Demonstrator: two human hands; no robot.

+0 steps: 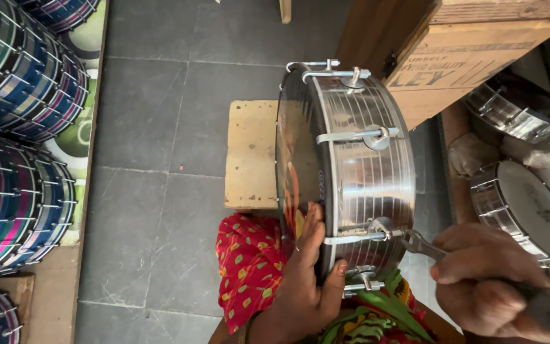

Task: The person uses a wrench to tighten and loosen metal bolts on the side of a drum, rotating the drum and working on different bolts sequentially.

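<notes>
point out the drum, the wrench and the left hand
steel drum [367, 181], head view, on its ribbed shell
wrench [423, 244], head view, on its shaft near the jaw
left hand [305, 280], head view, on the back of the hand

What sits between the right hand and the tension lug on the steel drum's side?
In the head view, a metal spanner bridges that stretch: the right hand holds its handle and its jaw meets the lug on the drum.

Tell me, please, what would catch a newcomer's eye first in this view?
The shiny steel drum stands on edge at the centre, steadied at its rim by the left hand. At lower right, the right hand holds a wrench on one of the drum's tension bolts. Stacked multicoloured drums fill the left edge.
</notes>
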